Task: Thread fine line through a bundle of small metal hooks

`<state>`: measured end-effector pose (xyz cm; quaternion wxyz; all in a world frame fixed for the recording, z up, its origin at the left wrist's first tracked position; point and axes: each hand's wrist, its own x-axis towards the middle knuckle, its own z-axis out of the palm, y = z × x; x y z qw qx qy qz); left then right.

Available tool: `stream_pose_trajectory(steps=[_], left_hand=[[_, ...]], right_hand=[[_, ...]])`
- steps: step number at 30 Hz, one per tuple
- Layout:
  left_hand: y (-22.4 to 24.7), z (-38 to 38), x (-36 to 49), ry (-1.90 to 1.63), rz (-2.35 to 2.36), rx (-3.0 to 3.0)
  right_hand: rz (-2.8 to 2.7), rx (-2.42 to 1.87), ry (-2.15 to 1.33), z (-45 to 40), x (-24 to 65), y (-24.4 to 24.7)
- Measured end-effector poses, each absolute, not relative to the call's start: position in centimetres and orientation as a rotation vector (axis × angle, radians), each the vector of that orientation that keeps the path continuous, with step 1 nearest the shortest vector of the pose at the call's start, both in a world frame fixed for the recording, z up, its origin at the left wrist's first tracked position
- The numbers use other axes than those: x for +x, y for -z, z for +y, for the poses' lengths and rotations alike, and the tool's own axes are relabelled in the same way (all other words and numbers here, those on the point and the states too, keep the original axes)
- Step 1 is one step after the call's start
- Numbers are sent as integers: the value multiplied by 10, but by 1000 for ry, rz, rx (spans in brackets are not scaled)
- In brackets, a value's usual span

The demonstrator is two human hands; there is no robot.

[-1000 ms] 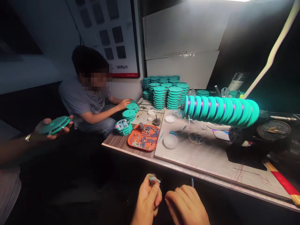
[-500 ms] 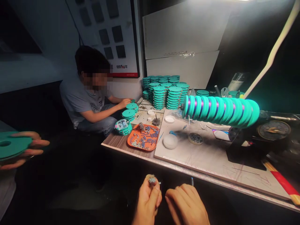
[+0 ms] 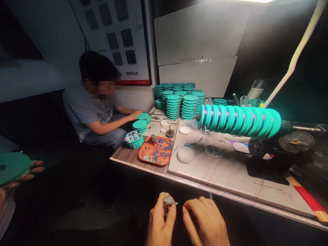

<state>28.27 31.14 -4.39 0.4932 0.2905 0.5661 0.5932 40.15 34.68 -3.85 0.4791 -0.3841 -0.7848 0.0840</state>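
My left hand [image 3: 161, 218] is closed around a cluster of small silvery metal pieces [image 3: 167, 201], gripped between thumb and fingers. A tiny pale bit sticks out beside the thumb tip. Just to its right, my right hand [image 3: 205, 220] is curled, back upward, with a narrow gap between the two hands. A slim ribbed silvery rod [image 3: 210, 195] projects past its knuckles; the rest of it is hidden. Both hands are in front of the table's near edge, below the orange tray [image 3: 140, 156] of short blue tubes and metal bits.
A spindle of green foam spools [image 3: 241, 121] overhangs the board [image 3: 225, 177] at right. Stacked green spools [image 3: 174, 102] stand behind. A white round dish [image 3: 185, 155] and a dish of dark beads [image 3: 213, 151] are nearby. A seated person [image 3: 97, 102] works at left; another person's hand holds a green spool [image 3: 14, 165].
The left-edge spool tilts and shifts left and down with the other person's hand. My hands stay close together; my right fingers lift slightly. The seated person's hand draws back behind the spools.
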Motion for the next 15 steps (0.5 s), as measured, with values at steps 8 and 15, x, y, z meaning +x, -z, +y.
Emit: stream_pose_trajectory(steps=[8,15], left_hand=[[37,314,288,-1513,1540,964],[36,315,287,-1500,1554,960]], right_hand=[[-1932,-953,-158,348,403,39],[-2019,-888,-122,350,408,42]])
